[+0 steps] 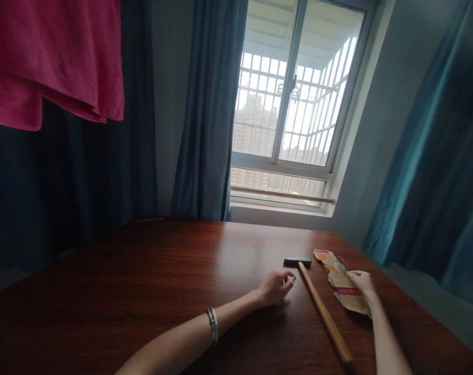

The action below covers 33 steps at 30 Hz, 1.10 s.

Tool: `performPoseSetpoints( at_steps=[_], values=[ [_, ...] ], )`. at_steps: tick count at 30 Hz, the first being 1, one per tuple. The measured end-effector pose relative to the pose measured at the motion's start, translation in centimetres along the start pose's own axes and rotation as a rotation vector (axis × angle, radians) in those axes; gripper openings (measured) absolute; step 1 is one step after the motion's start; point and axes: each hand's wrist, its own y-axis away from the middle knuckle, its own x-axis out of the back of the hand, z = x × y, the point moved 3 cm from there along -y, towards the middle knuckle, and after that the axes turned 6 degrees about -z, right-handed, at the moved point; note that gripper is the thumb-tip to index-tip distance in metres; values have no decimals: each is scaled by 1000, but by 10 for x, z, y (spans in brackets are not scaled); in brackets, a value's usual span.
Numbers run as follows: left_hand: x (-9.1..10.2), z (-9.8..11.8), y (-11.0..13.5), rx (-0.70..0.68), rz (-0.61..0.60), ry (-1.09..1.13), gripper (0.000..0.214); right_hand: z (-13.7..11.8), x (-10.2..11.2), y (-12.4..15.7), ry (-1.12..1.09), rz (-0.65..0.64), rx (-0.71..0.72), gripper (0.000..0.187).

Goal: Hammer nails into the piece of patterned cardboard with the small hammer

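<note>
My left hand (277,288) rests over the table with its fingers loosely curled and slightly apart; nothing shows in it. Just right of it lies a hammer (324,310), its dark head at the far end and its long wooden handle running toward me. Beyond the handle, a torn, flattened piece of brown cardboard (347,292) with red bands lies on the tabletop. Several thin metal pieces that look like nails (341,266) are on it. My right hand (361,282) pinches at their near end, over the cardboard; what is between the fingertips is too small to make out.
The dark red-brown wooden table (142,281) reaches toward a barred window (291,94). Blue curtains (205,114) hang at both sides. A pink cloth (56,62) hangs at the upper left.
</note>
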Motion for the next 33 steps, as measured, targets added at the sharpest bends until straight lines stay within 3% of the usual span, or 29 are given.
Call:
performPoseSetpoints(
  at_steps=[3,8,12,17,21,24,29,33],
  values=[
    [-31,27,-19,33,-173,-85,41,8,-3,-2,36,-28,-52,18],
    [-65,50,-48,166,-250,-181,45,21,-8,-8,112,-44,-94,20],
    [-71,54,-61,234,-197,-209,48,25,-12,-10,177,-55,-101,22],
    [-64,39,-67,354,-156,-90,45,27,-18,-9,240,-64,-101,28],
    [-43,19,-66,313,-89,-16,33,28,-22,-8,261,-51,-109,32],
    [-16,2,-56,232,-58,-18,20,28,-22,-8,270,-37,-111,32],
    [52,-33,-21,158,128,-22,11,28,-22,-7,281,-20,-112,33],
    [114,-72,15,231,231,-112,11,27,-23,-6,278,-22,-115,32]
  ],
)
